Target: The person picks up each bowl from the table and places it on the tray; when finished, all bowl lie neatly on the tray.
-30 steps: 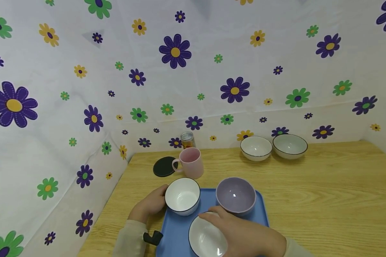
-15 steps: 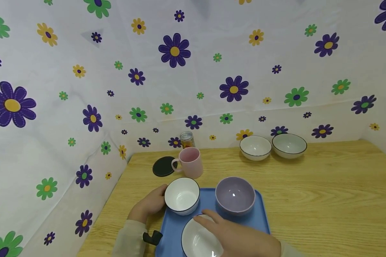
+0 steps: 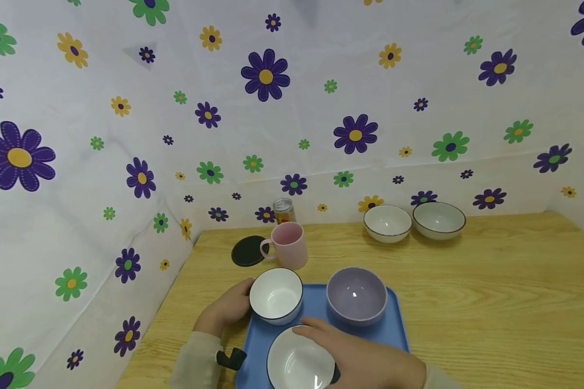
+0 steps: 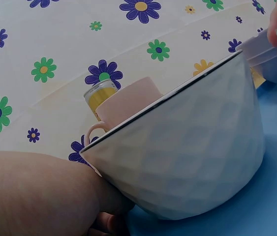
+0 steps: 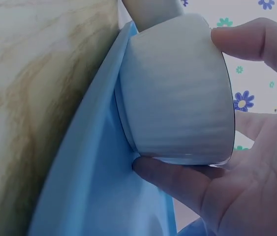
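My right hand point(image 3: 355, 351) holds a white, dark-rimmed bowl point(image 3: 297, 362) at the front of a blue tray point(image 3: 258, 351). Seen from the right wrist, the thumb point(image 5: 241, 42) lies against one side of the bowl point(image 5: 177, 93) and a finger point(image 5: 172, 179) against the other. My left hand point(image 3: 231, 305) is at the tray's back left corner, beside a second white bowl point(image 3: 276, 294) with a dark rim. In the left wrist view this bowl point(image 4: 192, 142) has a faceted outside and hides most of the fingers; I cannot tell whether they grip bowl or tray.
A purple bowl point(image 3: 356, 297) stands in the tray's back right corner. Behind the tray are a pink mug point(image 3: 292, 248), a black round coaster point(image 3: 250, 251) and a can point(image 3: 284, 209). Two pale bowls point(image 3: 387, 224) sit side by side near the flowered back wall point(image 3: 311, 108).
My right hand has shifted left across the tray with its white bowl, ending in front of the second white bowl. The left hand and the other items stay put.
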Demonstrator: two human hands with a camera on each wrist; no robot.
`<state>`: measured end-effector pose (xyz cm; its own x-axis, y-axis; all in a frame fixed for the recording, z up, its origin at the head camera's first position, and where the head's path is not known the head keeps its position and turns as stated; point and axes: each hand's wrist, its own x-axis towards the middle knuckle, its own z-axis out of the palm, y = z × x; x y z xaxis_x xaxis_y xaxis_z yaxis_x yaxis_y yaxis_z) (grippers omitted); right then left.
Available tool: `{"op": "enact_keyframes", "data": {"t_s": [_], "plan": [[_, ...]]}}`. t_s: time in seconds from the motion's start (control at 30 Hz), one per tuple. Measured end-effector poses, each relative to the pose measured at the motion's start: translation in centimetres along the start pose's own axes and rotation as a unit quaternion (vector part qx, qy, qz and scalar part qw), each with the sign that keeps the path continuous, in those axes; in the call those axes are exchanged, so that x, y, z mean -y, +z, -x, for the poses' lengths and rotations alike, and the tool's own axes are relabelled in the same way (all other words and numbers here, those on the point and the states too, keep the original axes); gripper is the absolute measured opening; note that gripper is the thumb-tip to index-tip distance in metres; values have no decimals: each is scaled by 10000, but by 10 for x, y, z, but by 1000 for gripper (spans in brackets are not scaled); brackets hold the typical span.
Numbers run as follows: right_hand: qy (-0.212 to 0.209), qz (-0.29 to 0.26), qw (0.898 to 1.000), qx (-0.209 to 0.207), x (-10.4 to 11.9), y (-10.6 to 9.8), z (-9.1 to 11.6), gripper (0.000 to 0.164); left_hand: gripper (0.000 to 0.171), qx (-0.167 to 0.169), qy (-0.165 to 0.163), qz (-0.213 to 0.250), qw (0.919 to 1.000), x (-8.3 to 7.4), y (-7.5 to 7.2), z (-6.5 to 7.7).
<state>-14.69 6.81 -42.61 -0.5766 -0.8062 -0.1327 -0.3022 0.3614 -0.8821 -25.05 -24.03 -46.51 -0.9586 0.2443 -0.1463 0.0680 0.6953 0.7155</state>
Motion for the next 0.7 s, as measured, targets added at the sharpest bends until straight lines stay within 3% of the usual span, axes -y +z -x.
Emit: {"op": "enact_keyframes", "data": {"t_s": [0.3, 0.47, 0.7], "plan": [[174, -69, 9984, -542, -2, -1, 0, 86, 23, 9, 32, 21, 10000, -2, 0, 1], [186, -125, 9987, -461, -2, 1, -1, 84, 24, -3, 33, 10, 10000, -2, 0, 0], [-251, -29, 9995, -164, -5, 0, 1, 79, 23, -18, -48, -16, 10000, -1, 1, 0]]}}
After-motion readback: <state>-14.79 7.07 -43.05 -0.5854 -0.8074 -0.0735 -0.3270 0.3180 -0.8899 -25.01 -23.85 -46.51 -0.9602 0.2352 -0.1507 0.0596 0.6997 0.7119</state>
